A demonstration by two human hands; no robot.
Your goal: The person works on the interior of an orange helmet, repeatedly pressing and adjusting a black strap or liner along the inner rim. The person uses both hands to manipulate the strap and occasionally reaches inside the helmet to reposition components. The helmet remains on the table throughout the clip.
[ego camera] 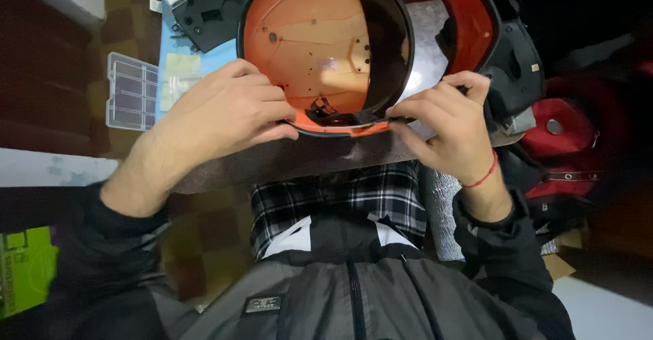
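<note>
While the orange helmet shell (306, 47) is lying upturned on the desk (306, 159), the left hand (224, 112) is closing on its near rim and the right hand (449, 125) is pinching the black edge trim (381, 112); seating it likely demands steady pressing along the rim.

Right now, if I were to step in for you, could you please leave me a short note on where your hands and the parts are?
Left hand: curled over the near left rim of the orange helmet shell, fingers pressing the rim.
Right hand: fingers pinching the black rim trim at the near right edge.
Shell lies open side up on the dark table; the trim runs around the rim, with a loop crossing the opening.
Black plate and clear compartment box lie to the left.
Done: trim looks seated on the far rim.
Left: the near edge, under the fingers, seems not yet seated.
</note>
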